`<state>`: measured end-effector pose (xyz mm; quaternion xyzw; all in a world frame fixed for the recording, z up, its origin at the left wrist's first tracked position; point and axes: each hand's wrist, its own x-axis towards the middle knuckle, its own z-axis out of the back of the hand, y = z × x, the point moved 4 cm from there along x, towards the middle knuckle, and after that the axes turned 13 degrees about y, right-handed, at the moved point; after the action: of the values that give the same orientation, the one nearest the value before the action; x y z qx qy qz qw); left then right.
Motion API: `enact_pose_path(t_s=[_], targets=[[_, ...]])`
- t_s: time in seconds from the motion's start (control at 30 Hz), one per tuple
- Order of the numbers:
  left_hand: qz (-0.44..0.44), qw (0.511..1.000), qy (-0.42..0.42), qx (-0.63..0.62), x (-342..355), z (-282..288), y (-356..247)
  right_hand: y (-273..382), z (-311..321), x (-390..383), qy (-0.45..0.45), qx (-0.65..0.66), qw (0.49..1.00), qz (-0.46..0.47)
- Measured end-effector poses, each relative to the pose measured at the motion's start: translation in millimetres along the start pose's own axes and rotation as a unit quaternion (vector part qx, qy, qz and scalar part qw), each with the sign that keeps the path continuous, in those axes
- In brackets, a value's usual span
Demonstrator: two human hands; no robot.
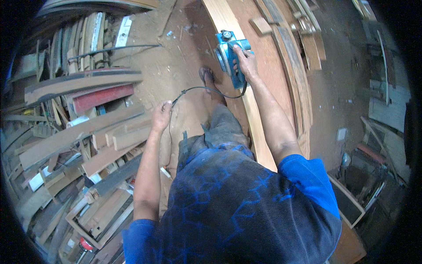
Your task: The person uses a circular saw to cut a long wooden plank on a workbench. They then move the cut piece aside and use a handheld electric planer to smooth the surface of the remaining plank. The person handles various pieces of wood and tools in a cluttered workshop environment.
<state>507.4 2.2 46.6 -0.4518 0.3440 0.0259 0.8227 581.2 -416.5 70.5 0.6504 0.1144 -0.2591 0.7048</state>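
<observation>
A teal electric hand planer point(237, 80) rests on a long pale wooden board point(222, 16). My right hand point(247, 64) is wrapped round the planer's handle. From the rear of the tool a black power cord point(215, 91) loops to the left, with a knotted or taped spot along it. My left hand point(162, 115) is closed on this cord, off to the left of the planer, and the cord hangs down below it. The board runs beneath the tool and back along my right side.
Stacked offcuts and planks point(83, 127) crowd the left. A brown work surface point(274, 83) carries the board, with long dark-edged strips point(290, 66) and a small wood block point(260, 26) on it. Wood shavings lie on the floor point(176, 57). A dark framed panel point(347, 200) stands at lower right.
</observation>
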Motion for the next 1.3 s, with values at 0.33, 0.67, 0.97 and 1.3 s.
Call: enact_pose_path(t_s=[0.33, 0.67, 0.97, 1.3], targets=[[0.031, 0.996, 0.063, 0.049, -166, -100, 96, -160, 67, -268, 0.012, -0.01, 0.999, -0.031], [0.009, 0.994, 0.063, 0.092, -256, -188, 89, -253, 110, -482, 0.008, 0.014, 0.999, -0.046], [-0.036, 0.985, 0.083, 0.145, -345, -302, 110, -349, 149, -682, -0.011, 0.021, 0.999, -0.039], [-0.051, 0.991, 0.07, 0.101, -412, -317, 94, -393, 171, -745, -0.089, -0.098, 0.991, 0.028]])
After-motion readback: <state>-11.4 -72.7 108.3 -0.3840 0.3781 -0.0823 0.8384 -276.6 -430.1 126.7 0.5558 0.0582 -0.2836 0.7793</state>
